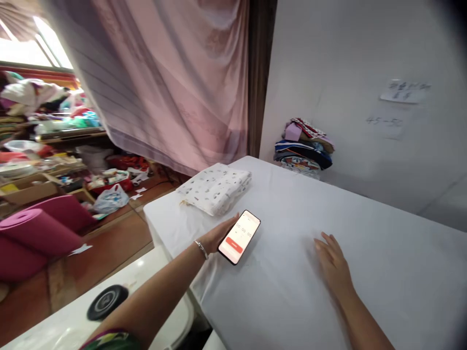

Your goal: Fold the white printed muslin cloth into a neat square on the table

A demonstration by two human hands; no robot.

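Note:
My left hand (218,233) is closed around the edge of a smartphone (240,238), with a bracelet on the wrist. The phone's lit screen shows a row of zeros and a red button. Over the white-covered table (292,291) my right hand (332,265) is open, its fingers loosely spread and nothing in it. Whether that hand touches the cloth I cannot tell. A folded white cloth with a small dark print (217,187) lies on the table just beyond the phone.
Folded clothes (304,148) are stacked beyond the table, against the white wall. A pink curtain (189,82) hangs behind. On the left are a rolled pink mat (40,233), boxes and bags. A black round object (107,302) rests on a white surface at lower left.

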